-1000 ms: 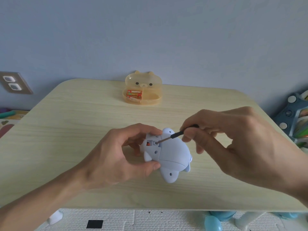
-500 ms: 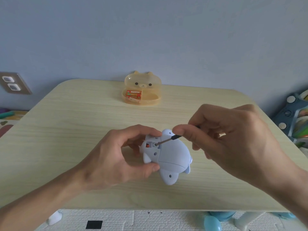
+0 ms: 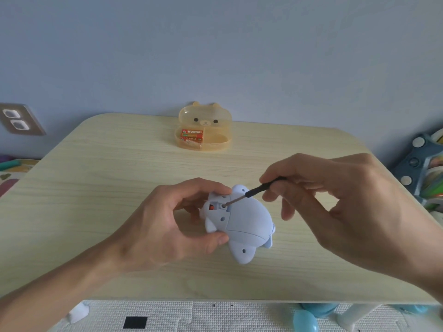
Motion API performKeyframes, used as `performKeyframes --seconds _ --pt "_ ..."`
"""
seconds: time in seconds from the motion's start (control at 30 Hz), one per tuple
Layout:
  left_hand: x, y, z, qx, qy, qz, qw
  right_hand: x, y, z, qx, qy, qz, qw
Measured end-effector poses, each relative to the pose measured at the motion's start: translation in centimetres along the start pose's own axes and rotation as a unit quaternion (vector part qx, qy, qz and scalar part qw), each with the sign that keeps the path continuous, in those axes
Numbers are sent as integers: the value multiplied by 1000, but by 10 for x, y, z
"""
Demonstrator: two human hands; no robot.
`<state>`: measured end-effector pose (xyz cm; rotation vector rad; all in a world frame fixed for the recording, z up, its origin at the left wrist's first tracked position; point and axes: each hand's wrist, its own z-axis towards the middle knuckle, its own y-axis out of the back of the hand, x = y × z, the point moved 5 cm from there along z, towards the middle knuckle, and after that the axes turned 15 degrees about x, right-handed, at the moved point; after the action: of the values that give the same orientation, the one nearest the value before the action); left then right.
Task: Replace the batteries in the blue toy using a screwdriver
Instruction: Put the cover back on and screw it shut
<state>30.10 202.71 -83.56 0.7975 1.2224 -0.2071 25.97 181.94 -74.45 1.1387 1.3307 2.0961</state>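
A pale blue animal-shaped toy (image 3: 244, 221) lies belly-up near the middle of the wooden table (image 3: 96, 188). My left hand (image 3: 167, 226) grips its left end, thumb below and fingers above. A small black-handled screwdriver (image 3: 249, 194) is pinched in my right hand (image 3: 335, 207), its tip set in a screw hole of the toy's battery cover. An orange part shows in a small opening beside the tip. Spare orange batteries (image 3: 191, 135) lie in an open bear-shaped yellow case (image 3: 215, 130) at the table's far edge.
A wall socket (image 3: 16, 119) is on the wall at left. Toy racks and coloured items (image 3: 426, 178) stand to the right of the table. A white foam mat (image 3: 191, 317) and blue balls (image 3: 306, 324) lie on the floor below the near edge.
My right hand has turned about the screwdriver, its fingers regripping the handle, while the tip stays in the same screw hole. The left hand and toy have barely moved.
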Motion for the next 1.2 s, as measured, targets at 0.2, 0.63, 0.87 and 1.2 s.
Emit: performKeyframes --seconds 0.2,0.63,0.87,1.2 --pt "0 0 -1 0 2 2 1000 -2 -5 0 -29 -3 12 1000" --pt "-1 0 0 4 8 -2 1000 -6 -6 0 -2 -1 -31 1000" --pt "0 -1 1 6 15 -1 1000 -41 14 -8 -117 -59 28 991" --pt "5 -3 4 17 24 -11 1000 -157 -1 -46 -114 -277 31 954"
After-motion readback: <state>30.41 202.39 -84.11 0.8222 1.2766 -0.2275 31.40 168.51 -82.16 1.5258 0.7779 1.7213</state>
